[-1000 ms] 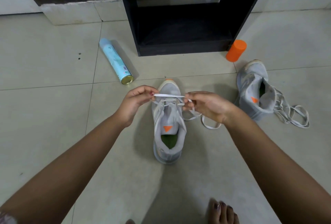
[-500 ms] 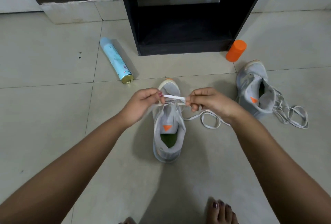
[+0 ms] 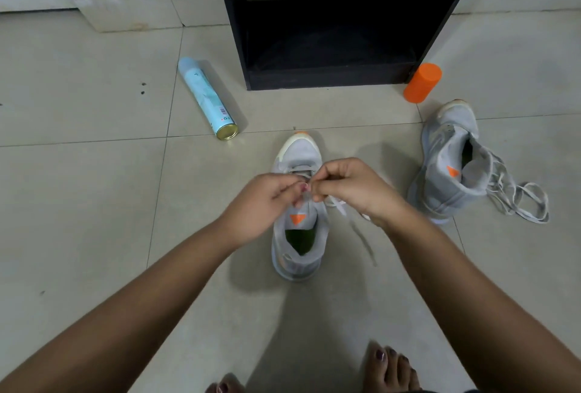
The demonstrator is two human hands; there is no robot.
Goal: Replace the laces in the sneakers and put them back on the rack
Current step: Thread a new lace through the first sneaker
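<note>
A pale tiled floor [image 3: 94, 204] fills the frame, with a black rack [image 3: 234, 30] standing open at the top centre. In the middle of the frame a grey sneaker [image 3: 298, 153] sits upright, toe towards the rack, with its white lace [image 3: 341, 208] partly threaded and trailing off to its right side. The left hand [image 3: 261, 207] and right hand [image 3: 352, 185] meet just above the tongue, fingers curled and fingertips pinching the lace between them. The lace looks flat, limp and light. It is probably best taken close to its stiff tip, since anything further back would flop and miss the eyelet. The shoe itself seems soft and light enough to shift under a tug. At the right of the frame the second sneaker [image 3: 446, 153] lies tilted on its side, its loose lace [image 3: 518, 200] heaped beside it. An orange cylinder [image 3: 423, 82] lies by the rack's corner, a pale blue spray can [image 3: 206, 98] lies at the upper left, and bare toes [image 3: 390, 367] show at the bottom edge.
</note>
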